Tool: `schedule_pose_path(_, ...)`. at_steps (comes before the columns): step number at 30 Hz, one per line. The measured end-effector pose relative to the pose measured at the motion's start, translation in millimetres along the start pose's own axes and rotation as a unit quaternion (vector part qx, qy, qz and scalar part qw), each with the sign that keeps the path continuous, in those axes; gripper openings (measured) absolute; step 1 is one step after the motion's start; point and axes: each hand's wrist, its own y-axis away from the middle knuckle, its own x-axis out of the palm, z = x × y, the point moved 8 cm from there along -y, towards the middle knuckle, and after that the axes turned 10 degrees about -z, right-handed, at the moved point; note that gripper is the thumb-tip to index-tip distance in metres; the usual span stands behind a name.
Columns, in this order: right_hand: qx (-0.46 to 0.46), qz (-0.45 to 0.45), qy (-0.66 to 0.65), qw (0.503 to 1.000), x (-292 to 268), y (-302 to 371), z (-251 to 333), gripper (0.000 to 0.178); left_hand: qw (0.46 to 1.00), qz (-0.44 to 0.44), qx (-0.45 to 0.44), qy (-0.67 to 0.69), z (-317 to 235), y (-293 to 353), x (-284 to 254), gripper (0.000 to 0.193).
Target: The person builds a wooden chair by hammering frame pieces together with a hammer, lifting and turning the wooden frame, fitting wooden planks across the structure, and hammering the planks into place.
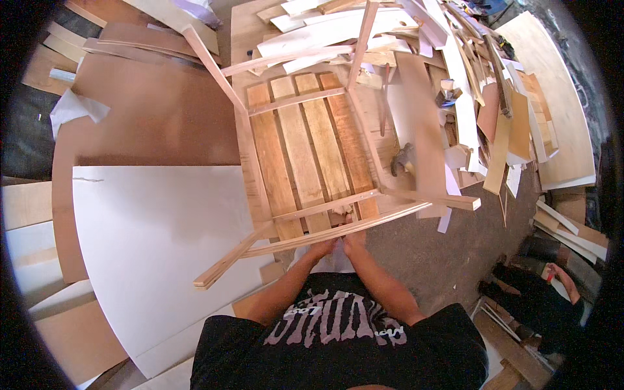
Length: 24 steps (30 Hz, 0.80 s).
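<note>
A wooden chair-like frame (265,175) with a slatted panel (305,149) and several legs lies in front of me, across a table. Its curved near rail (325,231) passes over my hands and hides much of them. My left hand (321,247) is close against the near side of this rail, its fingers out of sight. Beside it, my right hand (351,239) reaches under the rail; its bunched fingertips partly show in the gap beyond. A small pale piece (341,209) is at those fingertips, too small to make out.
A large white board (162,260) and a brown board (156,117) lie at the left. Wood offcuts (468,84) pile up at the far right. A dark power tool (403,160) sits right of the frame. Another person (539,299) is at the lower right.
</note>
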Motion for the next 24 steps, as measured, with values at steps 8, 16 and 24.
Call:
schedule_pose_path(8, 0.066, -0.007, -0.124, 0.99, -10.5, -10.1, -17.6, 0.026, 0.883, 0.099, -0.342, 0.305, 8.3, 36.0, -20.9, 0.035)
schedule_pose_path(16, 0.104, -0.01, -0.207, 0.973, -4.9, -7.3, -11.6, 0.031, 0.839, 0.098, -0.362, 0.394, 7.7, 31.4, -20.4, 0.029)
schedule_pose_path(24, 0.106, 0.03, -0.148, 0.983, -10.8, -5.7, -5.8, 0.029, 0.76, 0.033, -0.35, 0.546, 18.3, 24.5, -14.7, 0.03)
